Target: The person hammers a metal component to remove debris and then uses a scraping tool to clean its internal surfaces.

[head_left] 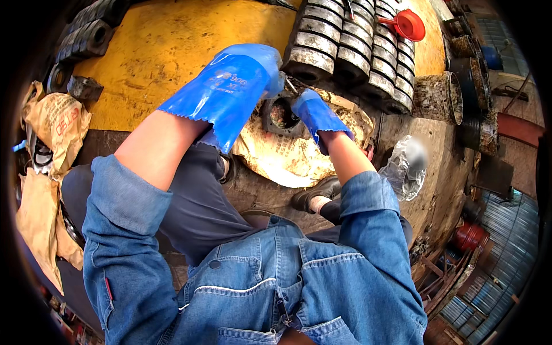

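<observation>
Long blue rubber gloves cover both hands. A squarish dark metal block with a round bore [282, 112] lies on crumpled, stained brown paper [267, 155] before me. My left hand [269, 66] is bent down at the block's far left side, its fingers curled and mostly hidden under the glove. At the block's far right edge is my right hand [308, 102], smaller in view and closed. A thin metal piece [291, 85] shows between the two hands; which hand grips it cannot be made out. The bore looks rough and dirty inside.
Rows of similar metal blocks [319, 37] stand on a yellow sheet [172, 40], with a red plastic dipper [409, 25] on top. More blocks [86, 41] sit far left. Brown paper sacks [57, 123] lie left, a clear plastic bag [405, 169] right. A grimy drum [437, 99] lies beyond.
</observation>
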`<state>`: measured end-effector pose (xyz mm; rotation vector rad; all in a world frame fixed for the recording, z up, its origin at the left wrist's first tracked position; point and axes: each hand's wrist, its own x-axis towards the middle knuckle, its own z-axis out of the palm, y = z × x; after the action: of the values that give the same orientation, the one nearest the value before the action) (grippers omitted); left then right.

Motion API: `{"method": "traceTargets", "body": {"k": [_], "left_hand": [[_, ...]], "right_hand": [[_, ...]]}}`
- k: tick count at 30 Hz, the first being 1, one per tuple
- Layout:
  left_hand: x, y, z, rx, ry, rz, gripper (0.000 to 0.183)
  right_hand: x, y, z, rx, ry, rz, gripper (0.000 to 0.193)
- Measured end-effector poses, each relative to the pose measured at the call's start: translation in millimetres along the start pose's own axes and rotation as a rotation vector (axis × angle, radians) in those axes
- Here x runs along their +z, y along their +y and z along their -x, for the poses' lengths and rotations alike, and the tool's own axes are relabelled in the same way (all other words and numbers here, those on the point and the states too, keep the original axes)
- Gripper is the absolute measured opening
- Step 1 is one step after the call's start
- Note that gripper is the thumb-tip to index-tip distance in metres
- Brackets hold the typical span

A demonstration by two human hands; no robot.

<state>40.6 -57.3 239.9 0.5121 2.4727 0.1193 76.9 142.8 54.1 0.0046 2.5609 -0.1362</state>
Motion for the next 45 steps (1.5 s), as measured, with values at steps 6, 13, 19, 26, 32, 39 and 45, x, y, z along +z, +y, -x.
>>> {"method": "traceTargets", "body": {"k": [6,13,19,26,32,39,45], "left_hand": [[-3,20,3,0.018,0.046,-0.025,0.035],[-3,28,-7,-0.026,-0.025,-0.083,0.039],[2,20,-6,-0.078,-0.026,-0.070,0.038],[4,17,-10,-0.063,-0.040,-0.081,0.038],[-2,25,-6,-0.041,-0.020,-0.069,0.038],[-1,22,-7,-0.069,-0.060,-0.081,0.038],[4,22,-13,-0.074,-0.080,-0.103,0.038]], "right_hand": [[25,34,-8,-0.292,0.017,-0.074,0.021],[28,18,-28,-0.214,-0.332,0.007,0.022],[30,1,-1,-0.384,-0.358,0.228,0.029],[13,39,26,-0.361,-0.265,0.036,0.050],[23,33,46,-0.007,-0.128,0.102,0.044],[6,-17,44,0.002,-0.317,0.094,0.042],[-3,-34,46,-0.099,-0.426,0.170,0.039]]}}
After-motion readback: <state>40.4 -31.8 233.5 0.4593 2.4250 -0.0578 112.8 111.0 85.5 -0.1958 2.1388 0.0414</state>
